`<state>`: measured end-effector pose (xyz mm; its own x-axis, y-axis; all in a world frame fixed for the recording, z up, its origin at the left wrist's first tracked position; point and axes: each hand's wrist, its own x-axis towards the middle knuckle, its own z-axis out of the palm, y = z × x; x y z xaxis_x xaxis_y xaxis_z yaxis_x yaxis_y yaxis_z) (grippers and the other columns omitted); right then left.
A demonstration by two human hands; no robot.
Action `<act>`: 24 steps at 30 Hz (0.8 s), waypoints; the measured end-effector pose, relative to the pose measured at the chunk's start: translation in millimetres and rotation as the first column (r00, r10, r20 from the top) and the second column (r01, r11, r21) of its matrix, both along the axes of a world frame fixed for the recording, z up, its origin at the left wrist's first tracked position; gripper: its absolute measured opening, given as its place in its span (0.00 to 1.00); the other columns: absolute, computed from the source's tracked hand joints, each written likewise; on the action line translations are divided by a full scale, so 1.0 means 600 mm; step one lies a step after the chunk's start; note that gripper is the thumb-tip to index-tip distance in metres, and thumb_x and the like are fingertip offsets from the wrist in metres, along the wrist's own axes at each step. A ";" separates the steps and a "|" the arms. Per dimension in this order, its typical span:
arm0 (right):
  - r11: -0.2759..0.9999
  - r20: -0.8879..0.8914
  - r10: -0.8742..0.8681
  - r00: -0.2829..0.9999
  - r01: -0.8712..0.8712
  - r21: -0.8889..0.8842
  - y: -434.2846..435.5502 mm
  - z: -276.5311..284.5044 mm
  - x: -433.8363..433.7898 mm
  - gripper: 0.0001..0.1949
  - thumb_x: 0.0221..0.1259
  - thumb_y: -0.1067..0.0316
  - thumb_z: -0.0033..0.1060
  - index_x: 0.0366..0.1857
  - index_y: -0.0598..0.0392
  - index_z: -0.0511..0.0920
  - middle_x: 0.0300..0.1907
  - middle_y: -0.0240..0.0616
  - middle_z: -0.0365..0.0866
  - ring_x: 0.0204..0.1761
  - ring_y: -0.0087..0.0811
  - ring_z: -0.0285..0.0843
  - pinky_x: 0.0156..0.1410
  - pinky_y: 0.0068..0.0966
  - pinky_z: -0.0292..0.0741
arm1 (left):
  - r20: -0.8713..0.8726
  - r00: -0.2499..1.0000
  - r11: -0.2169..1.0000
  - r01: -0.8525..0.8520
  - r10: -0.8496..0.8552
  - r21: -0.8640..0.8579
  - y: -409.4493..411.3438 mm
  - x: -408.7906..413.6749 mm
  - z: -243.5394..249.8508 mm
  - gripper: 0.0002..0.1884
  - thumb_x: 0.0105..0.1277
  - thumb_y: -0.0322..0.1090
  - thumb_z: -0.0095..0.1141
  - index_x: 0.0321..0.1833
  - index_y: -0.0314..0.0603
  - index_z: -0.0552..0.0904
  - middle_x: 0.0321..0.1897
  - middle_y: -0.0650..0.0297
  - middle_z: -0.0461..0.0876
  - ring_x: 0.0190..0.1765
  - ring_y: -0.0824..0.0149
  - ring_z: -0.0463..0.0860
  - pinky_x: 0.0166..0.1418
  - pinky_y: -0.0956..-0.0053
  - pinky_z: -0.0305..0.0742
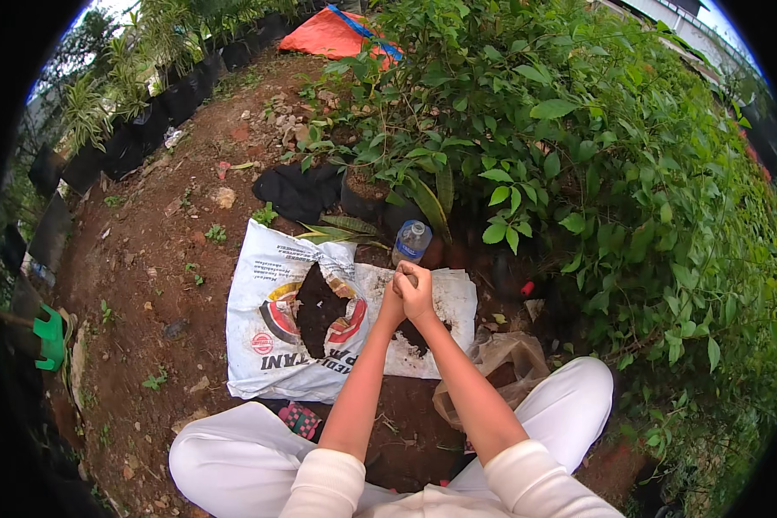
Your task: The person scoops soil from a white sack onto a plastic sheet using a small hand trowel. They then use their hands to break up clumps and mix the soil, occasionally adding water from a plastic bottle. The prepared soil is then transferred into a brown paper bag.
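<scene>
My left hand (393, 299) and my right hand (417, 291) are pressed together with fingers folded. Between them shows a bit of a brown lump (413, 281), apparently soil; the rest of it is hidden. Below them lies a flat white sack (463, 294) with dark loose soil (412, 337) on it, partly covered by my forearms. To the left, a printed white sack (249, 349) lies on its side. Dark potting soil (320, 311) shows through a torn hole in it. A clear plastic bottle (412, 241) with a blue label stands just beyond my hands.
A crumpled translucent plastic bag (524, 356) lies by my right knee. Beyond the sacks are a black cloth (298, 191) and a dark plant pot (361, 194). Dense leafy shrubs (557, 162) fill the right side. A green plastic object (49, 338) is at far left.
</scene>
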<state>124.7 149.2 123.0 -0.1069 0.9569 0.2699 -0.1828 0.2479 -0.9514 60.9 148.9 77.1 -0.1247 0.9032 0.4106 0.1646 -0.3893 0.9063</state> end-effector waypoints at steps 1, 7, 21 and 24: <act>0.999 -0.038 0.006 0.999 -0.007 -0.034 0.000 0.012 0.002 0.08 0.52 0.73 0.47 0.18 0.62 0.65 0.16 0.30 0.63 0.22 0.16 0.60 0.27 0.19 0.60 | -0.073 0.997 0.999 -0.004 0.007 0.048 -0.005 -0.003 0.000 0.10 0.56 0.33 0.55 0.32 0.33 0.72 0.24 0.54 0.77 0.31 0.63 0.80 0.34 0.68 0.71; 0.998 -0.128 -0.058 0.990 0.059 0.001 -0.036 0.099 0.010 0.08 0.53 0.74 0.47 0.18 0.61 0.66 0.17 0.26 0.63 0.21 0.14 0.57 0.26 0.17 0.57 | -0.104 0.976 0.966 0.167 -0.190 -0.200 -0.003 -0.010 -0.012 0.10 0.57 0.33 0.55 0.34 0.33 0.73 0.27 0.54 0.79 0.33 0.55 0.80 0.35 0.66 0.72; 0.997 -0.010 -0.040 0.999 0.039 -0.071 -0.037 0.022 0.000 0.09 0.53 0.71 0.48 0.18 0.62 0.65 0.16 0.31 0.62 0.22 0.18 0.59 0.28 0.20 0.60 | -0.177 0.984 1.000 -0.027 0.024 -0.012 -0.031 -0.004 -0.023 0.11 0.56 0.34 0.56 0.37 0.36 0.75 0.29 0.57 0.80 0.34 0.60 0.81 0.36 0.65 0.72; 1.000 0.001 -0.021 1.000 0.021 -0.021 -0.009 0.041 -0.020 0.10 0.54 0.71 0.47 0.17 0.61 0.64 0.15 0.31 0.61 0.21 0.17 0.58 0.27 0.22 0.59 | -0.120 0.989 0.995 -0.079 0.085 0.056 -0.011 -0.013 -0.041 0.11 0.56 0.35 0.56 0.37 0.37 0.74 0.27 0.57 0.79 0.33 0.56 0.80 0.38 0.65 0.72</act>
<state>112.9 143.7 147.5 -0.0871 0.9643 0.2501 -0.1773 0.2320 -0.9564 53.4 142.1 52.7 -0.1432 0.8696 0.4726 0.3060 -0.4152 0.8567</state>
